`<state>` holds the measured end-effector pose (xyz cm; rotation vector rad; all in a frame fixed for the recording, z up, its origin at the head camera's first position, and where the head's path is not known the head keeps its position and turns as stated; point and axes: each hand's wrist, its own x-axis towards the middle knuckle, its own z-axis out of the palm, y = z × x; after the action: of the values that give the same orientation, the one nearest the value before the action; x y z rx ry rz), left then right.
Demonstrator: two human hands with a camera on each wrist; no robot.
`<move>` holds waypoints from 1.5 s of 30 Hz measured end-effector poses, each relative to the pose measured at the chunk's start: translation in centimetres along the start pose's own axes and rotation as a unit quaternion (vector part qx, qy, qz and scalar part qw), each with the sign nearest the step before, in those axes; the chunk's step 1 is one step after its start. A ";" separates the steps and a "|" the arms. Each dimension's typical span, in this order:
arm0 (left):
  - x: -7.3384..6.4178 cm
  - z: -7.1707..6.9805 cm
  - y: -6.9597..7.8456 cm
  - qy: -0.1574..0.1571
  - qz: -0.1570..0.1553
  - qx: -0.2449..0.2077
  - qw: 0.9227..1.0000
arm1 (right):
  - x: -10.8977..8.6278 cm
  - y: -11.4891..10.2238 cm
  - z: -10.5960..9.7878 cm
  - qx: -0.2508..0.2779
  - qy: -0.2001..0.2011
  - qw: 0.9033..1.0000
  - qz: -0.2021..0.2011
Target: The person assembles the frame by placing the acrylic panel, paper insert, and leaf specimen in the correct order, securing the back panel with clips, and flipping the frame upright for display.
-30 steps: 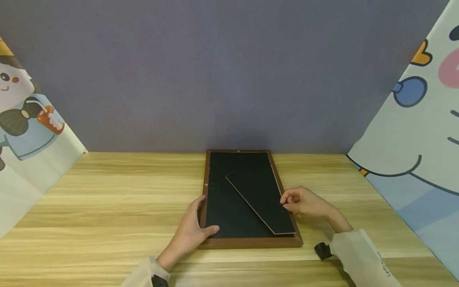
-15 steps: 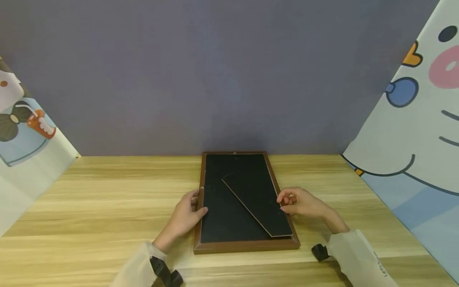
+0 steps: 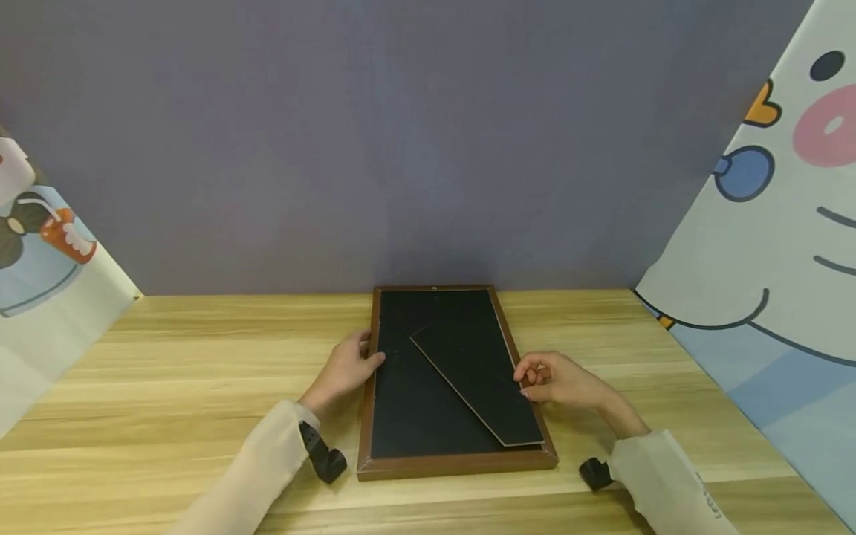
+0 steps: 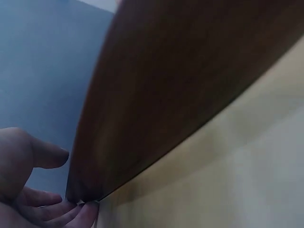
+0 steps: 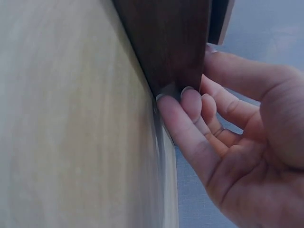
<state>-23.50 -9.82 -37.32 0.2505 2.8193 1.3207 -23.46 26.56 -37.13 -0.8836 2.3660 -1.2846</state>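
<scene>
A picture frame [image 3: 458,466] with a brown border and black backing lies face down on the wooden table. Across the backing slants its black stand flap [image 3: 478,386], pale along the cut edge. My left hand [image 3: 342,371] grips the frame's left side, thumb over the border. In the left wrist view, the fingers of that hand [image 4: 33,190] reach the bottom of the frame's side [image 4: 152,104]. On the right side, my right hand [image 3: 568,383] holds the border beside the flap. The right wrist view shows the fingers of this hand [image 5: 247,137] against the brown side [image 5: 166,42].
A grey wall panel [image 3: 401,148] rises right behind the frame's far end. Printed cartoon panels stand at the left [image 3: 40,253] and right [image 3: 789,260]. Black wrist devices sit on the left [image 3: 324,455] and right [image 3: 595,473] cuffs.
My left hand has slid along the frame's left side toward the far end. My right hand stays at the right border. The head view has shifted slightly.
</scene>
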 end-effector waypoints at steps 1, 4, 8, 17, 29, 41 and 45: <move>0.4 -0.1 -0.1 -0.005 0.000 0.006 1.000 | 0.0 0.0 0.0 0.000 0.001 1.000 0.001; 1.5 -0.2 -0.3 -0.014 -0.003 0.015 1.000 | 0.1 0.1 0.1 -0.004 0.003 1.000 0.006; 2.8 -0.4 -0.6 -0.014 -0.009 0.019 1.000 | 0.1 0.1 0.1 -0.008 0.006 1.000 0.013; 4.5 -0.1 -1.1 0.003 -0.030 -0.013 0.999 | 0.1 0.2 0.2 0.001 0.004 1.000 0.005; 4.9 0.2 -1.1 0.038 -0.021 -0.023 0.999 | 0.0 0.0 0.3 -0.010 0.014 0.999 0.026; 4.9 0.5 -1.5 0.037 -0.012 -0.058 0.998 | 0.0 -0.4 0.3 0.003 0.015 0.999 0.040; 4.9 0.5 -1.6 0.032 -0.012 -0.067 0.997 | 0.0 -0.2 0.3 0.003 0.017 0.999 0.043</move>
<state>-28.55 -9.70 -38.56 0.1732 2.7596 1.5304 -23.26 26.28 -37.12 -0.7550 2.3979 -1.2810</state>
